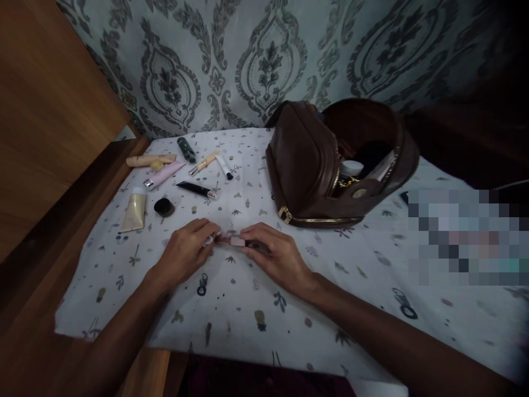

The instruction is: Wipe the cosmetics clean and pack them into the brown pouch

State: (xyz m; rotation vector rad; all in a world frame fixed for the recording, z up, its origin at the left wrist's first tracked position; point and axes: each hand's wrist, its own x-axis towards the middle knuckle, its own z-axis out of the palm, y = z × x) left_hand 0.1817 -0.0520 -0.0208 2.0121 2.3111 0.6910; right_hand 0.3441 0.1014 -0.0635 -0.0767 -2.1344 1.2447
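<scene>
My left hand (188, 251) and my right hand (275, 253) meet low over the white patterned cloth (248, 309), each gripping one end of a small pink cosmetic tube (236, 240) that lies sideways between the fingertips. Just beyond the right hand, an open brown leather bag (308, 160) with a gold zipper lies on the cloth, with a white jar (352, 167) and other small items showing inside.
At the back left lie several cosmetics: a cream tube (134, 212), a round black pot (164, 207), a black mascara-like stick (197, 189), a pink tube (164, 175), a beige tube (149, 160) and a dark green bottle (186, 149). Wooden furniture (49, 110) rises at left.
</scene>
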